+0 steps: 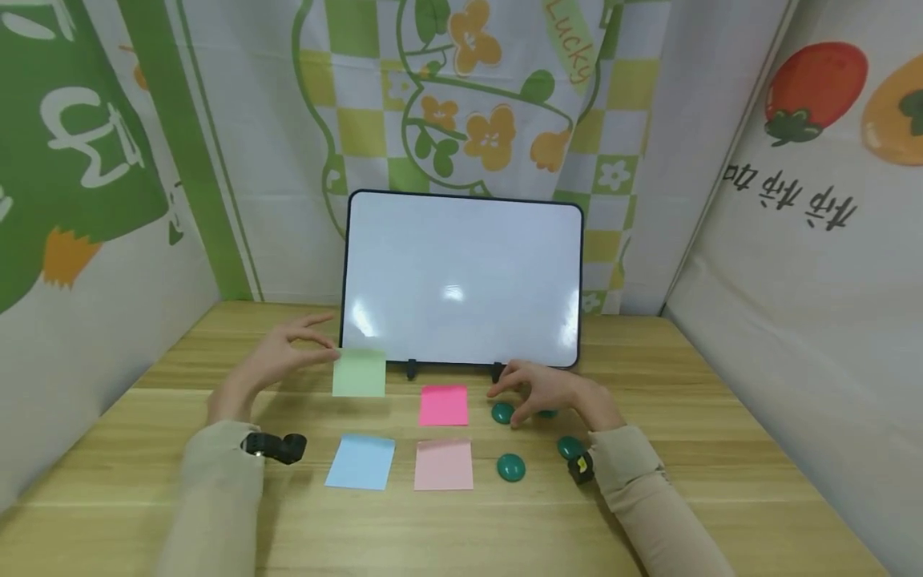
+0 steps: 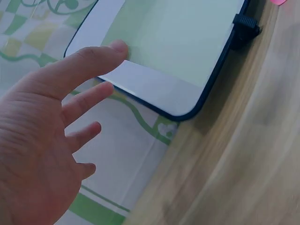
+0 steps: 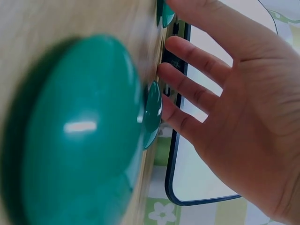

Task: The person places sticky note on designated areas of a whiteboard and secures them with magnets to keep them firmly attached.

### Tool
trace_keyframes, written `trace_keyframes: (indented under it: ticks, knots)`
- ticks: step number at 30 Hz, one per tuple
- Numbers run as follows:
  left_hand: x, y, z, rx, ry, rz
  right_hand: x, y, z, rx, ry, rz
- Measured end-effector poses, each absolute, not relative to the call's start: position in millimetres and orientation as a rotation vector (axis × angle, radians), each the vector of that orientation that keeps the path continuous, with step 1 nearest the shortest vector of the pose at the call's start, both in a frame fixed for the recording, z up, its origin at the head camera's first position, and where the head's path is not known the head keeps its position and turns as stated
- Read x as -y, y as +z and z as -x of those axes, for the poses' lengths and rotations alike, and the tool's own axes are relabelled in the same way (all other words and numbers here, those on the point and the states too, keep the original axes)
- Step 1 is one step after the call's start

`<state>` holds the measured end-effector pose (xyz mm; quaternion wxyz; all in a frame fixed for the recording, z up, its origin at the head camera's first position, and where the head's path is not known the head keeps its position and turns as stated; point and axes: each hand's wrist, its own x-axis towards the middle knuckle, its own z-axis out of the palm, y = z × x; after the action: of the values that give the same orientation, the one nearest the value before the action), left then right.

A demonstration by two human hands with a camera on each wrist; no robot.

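Observation:
My left hand (image 1: 284,353) pinches a pale green sticky note (image 1: 359,373) at its upper left corner, the other fingers spread. In the left wrist view, the note (image 2: 173,33) overlaps the lower corner of the whiteboard (image 2: 145,77). My right hand (image 1: 544,389) is low over the table, thumb and forefinger parted around a round green magnet (image 1: 502,413). Close up in the right wrist view, its other fingers (image 3: 197,93) are spread, with one magnet (image 3: 153,115) beside them and another magnet (image 3: 84,136) large in front.
A bright pink note (image 1: 443,405), a light pink note (image 1: 443,465) and a blue note (image 1: 361,462) lie on the wooden table (image 1: 288,529). More green magnets (image 1: 510,467) are around the right hand. The whiteboard (image 1: 461,280) stands on small black feet (image 1: 411,369) before a patterned curtain (image 1: 634,104).

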<state>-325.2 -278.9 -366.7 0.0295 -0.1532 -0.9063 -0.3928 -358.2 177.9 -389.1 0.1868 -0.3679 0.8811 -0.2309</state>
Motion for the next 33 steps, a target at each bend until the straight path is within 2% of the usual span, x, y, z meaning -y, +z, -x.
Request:
trace_keyframes:
  ticks: [8, 33]
  knots:
    - [264, -361, 330, 2.777, -1.177, 0.535, -178, -388, 355, -2.503, -0.624, 1.002]
    - [257, -369, 333, 2.781, -1.218, 0.567, -188, -400, 365, -2.472, -0.735, 1.008]
